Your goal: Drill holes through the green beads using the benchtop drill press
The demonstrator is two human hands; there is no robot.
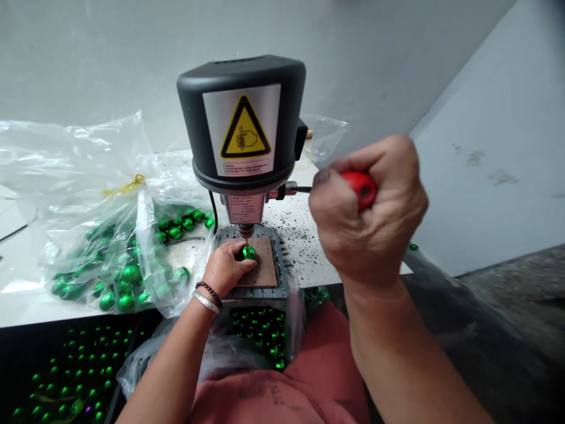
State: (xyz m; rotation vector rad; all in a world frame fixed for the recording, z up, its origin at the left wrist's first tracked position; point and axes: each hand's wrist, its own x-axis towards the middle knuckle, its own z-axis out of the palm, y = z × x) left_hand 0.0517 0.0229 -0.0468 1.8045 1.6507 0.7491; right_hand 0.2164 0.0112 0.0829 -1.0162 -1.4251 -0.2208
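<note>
A shiny green ball rests on a brown board on the base of a drill press. My left hand pinches that ball between thumb and fingers. The thin drill bit points straight down at the ball's top; whether it has gone in cannot be made out. My right hand is wrapped around the red handle knob of the press lever, to the right of the machine head and higher than my left hand.
At left, a clear plastic bag tied in yellow holds several green balls. More green balls fill a dark tray at lower left and a bag below the base. Dark shavings litter the white table.
</note>
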